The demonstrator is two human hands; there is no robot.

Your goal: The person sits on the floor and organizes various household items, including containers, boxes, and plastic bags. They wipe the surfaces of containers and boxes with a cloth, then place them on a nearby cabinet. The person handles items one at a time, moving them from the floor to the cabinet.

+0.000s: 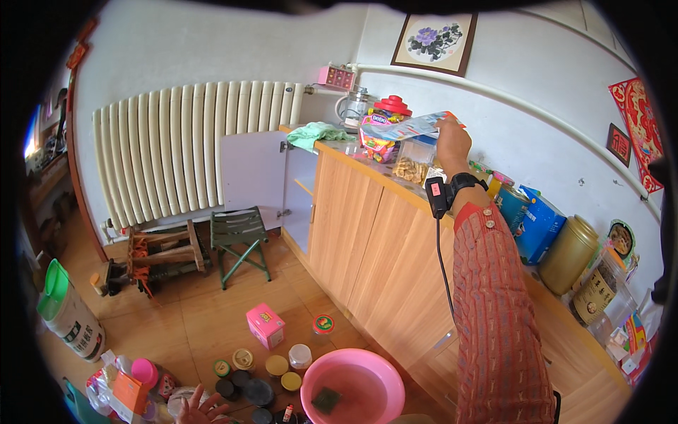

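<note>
My right hand (454,139) reaches over the wooden cabinet (344,222) and grips the end of a flat, shiny plastic packet (410,126), blue and white with an orange corner. The packet extends left over a pink candy bag (377,142) and in front of a jar with a red lid (393,106). Below it, a clear container of light brown pieces (410,168) stands near the cabinet's front edge. My left hand (201,407) is low in the view with its fingers spread and nothing in it, beside a pile of packages and several lidded jars on the floor.
A pink basin (394,371) of water with a dark green piece in it stands by the cabinet. Nearby are a pink box (266,324) and a folding stool (239,233). A cabinet door (253,175) stands open by the radiator (196,138). Tins and a blue box (540,225) line the wall.
</note>
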